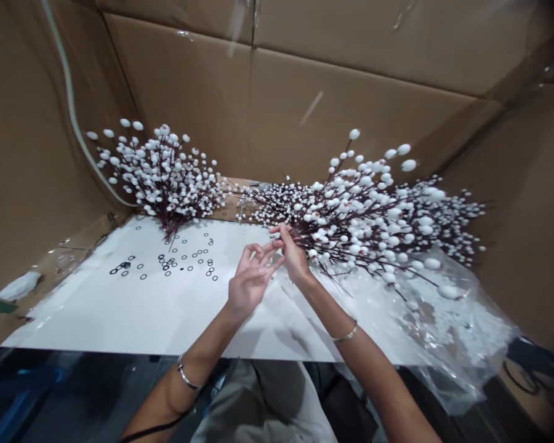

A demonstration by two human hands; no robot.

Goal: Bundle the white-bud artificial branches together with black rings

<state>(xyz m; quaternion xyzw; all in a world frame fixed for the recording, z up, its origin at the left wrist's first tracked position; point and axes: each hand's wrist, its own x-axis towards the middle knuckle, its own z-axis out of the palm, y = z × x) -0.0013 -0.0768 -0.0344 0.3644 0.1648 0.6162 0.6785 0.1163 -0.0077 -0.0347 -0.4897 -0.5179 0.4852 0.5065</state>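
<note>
My right hand is closed around the lower stems of a bunch of white berry stems. The bunch leans to the right, its dark red-brown twigs fanning out with white berries at the tips. Close beside the stem ends, my left hand has its fingers apart, with fingertips near those of my right hand. Whether a small ring sits on those fingertips I cannot make out. Small black rings lie scattered on the white tabletop to the left of my hands.
Another bunch of white berry stems stands at the back left. More berry stems lie behind the held bunch. A clear plastic bag hangs over the right front edge. Cardboard walls enclose the table, and a pale cable runs down the left.
</note>
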